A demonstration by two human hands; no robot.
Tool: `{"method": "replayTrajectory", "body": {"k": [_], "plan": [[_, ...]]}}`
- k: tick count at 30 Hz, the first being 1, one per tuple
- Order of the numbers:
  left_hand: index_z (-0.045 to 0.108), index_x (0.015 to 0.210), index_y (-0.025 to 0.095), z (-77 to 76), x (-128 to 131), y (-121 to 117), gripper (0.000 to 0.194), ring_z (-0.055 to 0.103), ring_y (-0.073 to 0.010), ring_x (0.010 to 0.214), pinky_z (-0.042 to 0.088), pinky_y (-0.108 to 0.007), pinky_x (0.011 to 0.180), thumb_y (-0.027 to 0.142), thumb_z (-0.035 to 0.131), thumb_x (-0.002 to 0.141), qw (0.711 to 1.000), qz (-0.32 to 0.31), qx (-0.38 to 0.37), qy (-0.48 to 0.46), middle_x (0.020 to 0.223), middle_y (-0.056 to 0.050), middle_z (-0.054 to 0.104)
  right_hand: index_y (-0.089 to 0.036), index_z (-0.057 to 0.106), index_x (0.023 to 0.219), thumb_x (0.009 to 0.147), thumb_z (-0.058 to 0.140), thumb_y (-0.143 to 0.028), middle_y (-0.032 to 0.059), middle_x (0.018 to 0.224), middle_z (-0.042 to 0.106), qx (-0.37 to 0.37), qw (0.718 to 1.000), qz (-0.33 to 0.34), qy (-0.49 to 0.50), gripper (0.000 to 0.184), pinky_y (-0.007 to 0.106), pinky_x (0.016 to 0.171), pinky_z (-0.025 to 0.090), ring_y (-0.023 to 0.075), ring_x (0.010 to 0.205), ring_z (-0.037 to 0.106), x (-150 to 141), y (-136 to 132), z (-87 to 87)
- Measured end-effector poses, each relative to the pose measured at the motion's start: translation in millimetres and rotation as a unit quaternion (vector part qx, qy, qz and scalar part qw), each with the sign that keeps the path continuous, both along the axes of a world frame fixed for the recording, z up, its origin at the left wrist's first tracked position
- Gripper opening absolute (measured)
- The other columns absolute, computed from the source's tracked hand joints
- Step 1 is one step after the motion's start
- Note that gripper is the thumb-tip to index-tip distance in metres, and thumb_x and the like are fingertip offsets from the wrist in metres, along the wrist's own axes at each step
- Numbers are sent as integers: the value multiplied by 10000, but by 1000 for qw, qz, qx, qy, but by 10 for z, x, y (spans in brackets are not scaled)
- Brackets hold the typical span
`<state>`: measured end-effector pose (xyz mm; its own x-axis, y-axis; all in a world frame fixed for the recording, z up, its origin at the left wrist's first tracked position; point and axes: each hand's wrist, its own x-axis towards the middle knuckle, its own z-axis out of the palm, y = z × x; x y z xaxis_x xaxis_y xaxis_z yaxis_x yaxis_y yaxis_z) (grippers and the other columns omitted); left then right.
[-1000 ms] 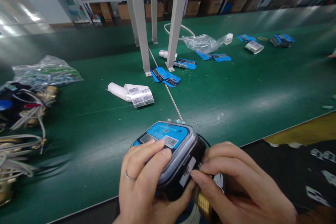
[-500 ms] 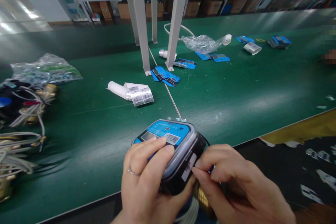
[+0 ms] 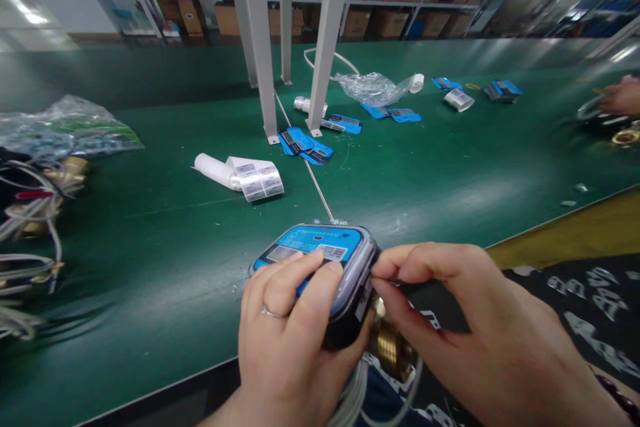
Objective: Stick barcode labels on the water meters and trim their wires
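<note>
A meter with a blue face, clear cover and black housing is tilted in front of me, over the bench's near edge. My left hand is wrapped round it, fingers across the face and thumb underneath. A threaded brass fitting and a coiled grey cable show below it. At the housing's right side, my right hand has thumb and forefinger pinched together against the upper edge. What lies between those fingertips, if anything, is too small to make out. Part of a white label shows on that side.
Beyond the meter, a roll of printed stickers and blue face labels lie on the green bench. Metal legs stand behind them. Cabled brass parts are at left; another person's hand is at far right.
My right hand's pinch has moved up the housing's side, from beside the white label to the upper edge. The meter has tilted slightly, and the camera view has turned right.
</note>
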<state>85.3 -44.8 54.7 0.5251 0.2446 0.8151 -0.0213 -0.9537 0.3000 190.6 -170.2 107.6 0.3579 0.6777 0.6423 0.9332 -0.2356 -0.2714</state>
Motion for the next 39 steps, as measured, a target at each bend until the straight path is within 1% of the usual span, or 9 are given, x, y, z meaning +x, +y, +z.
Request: {"method": "replayTrajectory", "body": {"k": [4, 7, 12, 16, 20, 25, 29, 32, 39], "plan": [[586, 1072, 179, -12, 1, -38, 292, 602, -218, 961, 471, -375, 869, 267, 680, 810, 1000, 13, -19, 12, 1027, -83, 641, -245, 427, 733, 861, 430, -137, -41, 545, 563, -19, 1000, -2, -19, 168, 225, 411, 455, 127, 451, 580, 3, 15, 36], [588, 1073, 187, -11, 7, -57, 275, 603, -223, 962, 472, -390, 876, 274, 661, 822, 999, 21, -22, 15, 1017, -80, 646, -237, 445, 770, 844, 424, -125, -33, 565, 581, -14, 999, -15, -33, 136, 222, 445, 481, 131, 478, 599, -7, 37, 18], [590, 1065, 191, 5, 18, -67, 256, 616, -212, 941, 482, -368, 864, 268, 652, 828, 999, 26, -22, 8, 993, -70, 649, -218, 467, 835, 844, 420, -124, -17, 612, 610, 6, 999, -28, -46, 105, 203, 508, 522, 123, 516, 624, -27, 61, -35], [589, 1056, 189, 10, 9, -63, 266, 612, -209, 945, 475, -364, 875, 263, 671, 814, 999, 27, -26, 3, 987, -69, 646, -230, 437, 807, 820, 441, -133, -40, 586, 582, 8, 999, -26, -23, 98, 178, 487, 514, 108, 492, 619, -32, 64, -47], [587, 1052, 180, 13, -2, -47, 277, 609, -210, 956, 466, -357, 887, 257, 684, 805, 999, 24, -26, 4, 1002, -76, 639, -243, 414, 813, 789, 469, -140, -44, 625, 597, 13, 999, -33, 21, 118, 165, 465, 510, 104, 501, 634, -14, 36, -35], [582, 1052, 165, 16, -11, -37, 267, 604, -212, 956, 465, -359, 877, 262, 668, 819, 1000, 17, -22, 1, 1006, -85, 638, -246, 437, 883, 821, 507, -167, -24, 702, 641, 30, 998, -28, 47, 123, 180, 512, 545, 125, 564, 675, 8, -20, -47], [590, 1048, 166, 9, -3, -49, 259, 599, -214, 958, 455, -358, 884, 260, 667, 819, 1000, 16, -24, 1, 1007, -81, 632, -261, 424, 844, 856, 476, -162, -50, 675, 638, 1, 999, -35, 34, 113, 156, 483, 514, 112, 559, 674, -21, -15, -43], [591, 1060, 170, 2, 10, -63, 270, 595, -214, 954, 443, -354, 888, 256, 669, 816, 999, 18, -28, 4, 1010, -77, 628, -257, 419, 827, 869, 445, -157, -58, 635, 608, -16, 999, -50, 11, 111, 165, 490, 510, 108, 528, 651, -39, 14, -32], [595, 1055, 163, -7, 15, -73, 267, 600, -225, 945, 448, -367, 875, 253, 673, 816, 999, 22, -25, -2, 1005, -83, 630, -223, 450, 879, 868, 430, -138, -32, 660, 603, -13, 999, -31, -29, 87, 172, 557, 522, 102, 556, 639, -34, 24, -42]]}}
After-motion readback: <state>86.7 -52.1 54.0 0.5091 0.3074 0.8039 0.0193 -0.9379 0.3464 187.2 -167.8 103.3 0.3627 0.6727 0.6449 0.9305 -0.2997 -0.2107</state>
